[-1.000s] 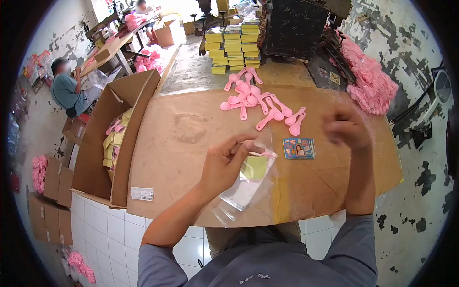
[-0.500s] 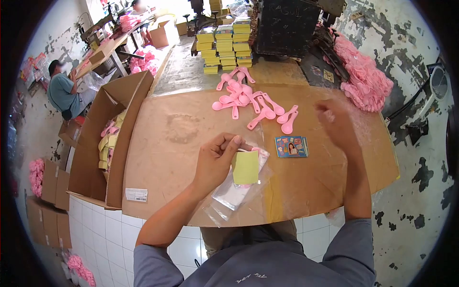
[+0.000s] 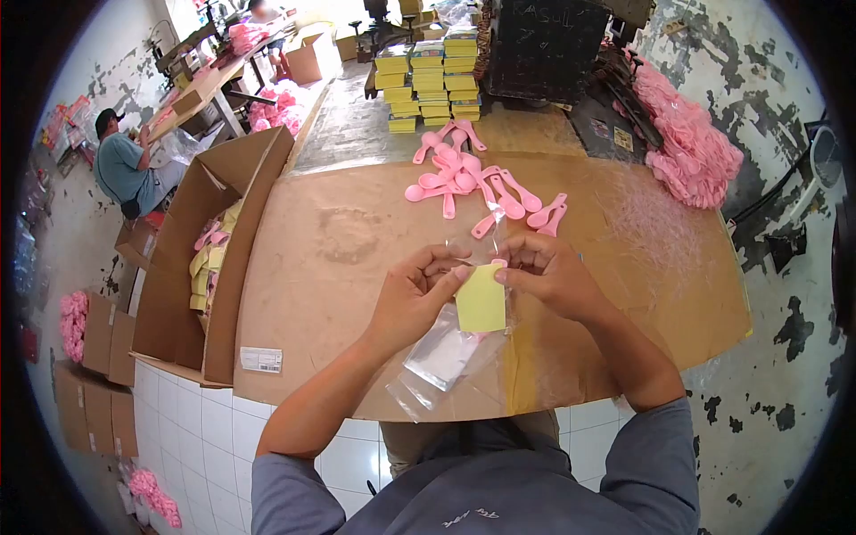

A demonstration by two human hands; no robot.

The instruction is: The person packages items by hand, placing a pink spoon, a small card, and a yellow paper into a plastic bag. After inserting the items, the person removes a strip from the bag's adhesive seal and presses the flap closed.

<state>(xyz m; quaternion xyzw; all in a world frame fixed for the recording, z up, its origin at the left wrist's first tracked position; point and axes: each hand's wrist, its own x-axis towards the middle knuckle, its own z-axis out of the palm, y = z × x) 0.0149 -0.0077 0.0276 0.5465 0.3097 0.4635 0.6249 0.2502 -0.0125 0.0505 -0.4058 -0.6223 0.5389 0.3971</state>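
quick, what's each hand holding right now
Left hand: closed, pinching the clear bag beside the yellow card.
Right hand: closed, pinching the yellow card's top edge.

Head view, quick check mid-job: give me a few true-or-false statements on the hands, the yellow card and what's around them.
Left hand and right hand both pinch the yellow rectangular card. True.
The clear plastic bag lies apart from the hands. False: it hangs below the card, at the hands.
The pink plastic spoons lie on the brown cardboard tabletop. True.
The open cardboard box stands on the right. False: it is on the left.
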